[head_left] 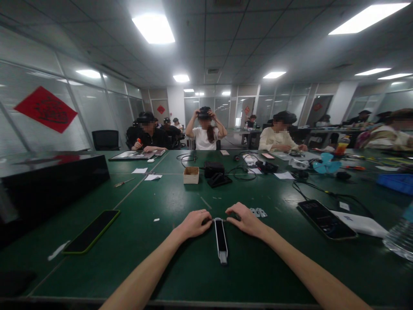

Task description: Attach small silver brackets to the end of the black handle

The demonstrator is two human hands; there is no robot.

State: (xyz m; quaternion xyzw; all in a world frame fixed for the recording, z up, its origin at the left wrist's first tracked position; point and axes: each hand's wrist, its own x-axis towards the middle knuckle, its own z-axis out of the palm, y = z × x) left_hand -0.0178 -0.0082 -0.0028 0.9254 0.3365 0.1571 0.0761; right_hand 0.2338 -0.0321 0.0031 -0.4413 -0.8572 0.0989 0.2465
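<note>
A long narrow device (221, 241) with a pale frame, a black face and a grey lower end lies lengthwise on the green table in front of me. My left hand (195, 224) is beside its far left corner, fingers curled and thumb drawn in. At the far right corner is my right hand (245, 219), with index finger and thumb bent towards the device. Small bits seem to show at the fingertips, too small to name. Just beyond my right hand lie several small light metal plates (258, 212).
A black phone with a green edge (92, 231) lies left. Another phone (326, 218), a white flat case (359, 221) and a clear bottle (402, 234) are right. Ahead stand a small open box (191, 175) and a black case (214, 169). Several people sit across the table.
</note>
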